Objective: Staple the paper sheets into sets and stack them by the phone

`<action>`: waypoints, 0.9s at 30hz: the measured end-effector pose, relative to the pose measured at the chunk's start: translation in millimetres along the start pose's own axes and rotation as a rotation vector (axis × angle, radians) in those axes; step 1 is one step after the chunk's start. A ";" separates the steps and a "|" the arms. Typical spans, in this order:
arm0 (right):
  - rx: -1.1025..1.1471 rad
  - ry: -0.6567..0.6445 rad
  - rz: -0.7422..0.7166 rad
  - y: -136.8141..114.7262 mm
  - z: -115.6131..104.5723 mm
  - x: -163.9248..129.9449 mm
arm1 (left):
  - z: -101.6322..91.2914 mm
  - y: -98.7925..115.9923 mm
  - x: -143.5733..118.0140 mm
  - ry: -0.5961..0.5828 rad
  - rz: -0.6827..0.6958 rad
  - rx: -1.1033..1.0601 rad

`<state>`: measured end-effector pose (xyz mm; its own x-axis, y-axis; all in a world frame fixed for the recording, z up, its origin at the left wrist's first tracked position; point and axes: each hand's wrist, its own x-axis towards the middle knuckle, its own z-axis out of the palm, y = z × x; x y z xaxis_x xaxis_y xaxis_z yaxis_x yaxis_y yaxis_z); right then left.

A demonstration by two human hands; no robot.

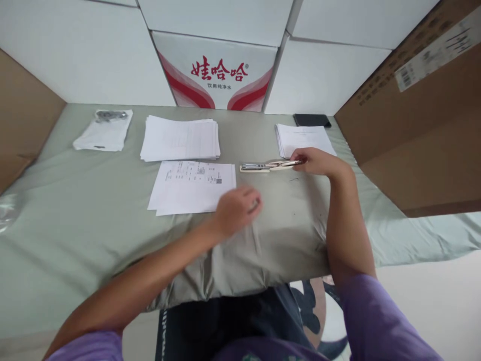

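Right hand point(317, 161) closed around the rear end of the stapler point(268, 166), lying flat on the green cloth point(75, 220) just right of the printed sheets point(193, 186). Left hand point(236, 209) loosely curled, blurred, at the sheets' lower right corner. Best: square the sheets' edges, seat the corner fully.

Soft, even light fills the room, with faint shadows. The left hand point(236, 208) is motion-blurred. Edges bow outward.
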<state>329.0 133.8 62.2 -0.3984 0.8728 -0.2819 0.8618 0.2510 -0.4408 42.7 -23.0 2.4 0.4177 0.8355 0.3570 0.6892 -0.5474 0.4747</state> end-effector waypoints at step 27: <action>0.017 0.242 -0.581 -71.6 85.7 36.9 | 4.7 -65.6 47.6 0.071 -0.410 0.085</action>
<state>225.7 112.1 10.4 -0.7159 0.6664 0.2080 0.5201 0.7079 -0.4780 20.2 52.9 -15.6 0.0593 0.9762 0.2086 0.8375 -0.1624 0.5218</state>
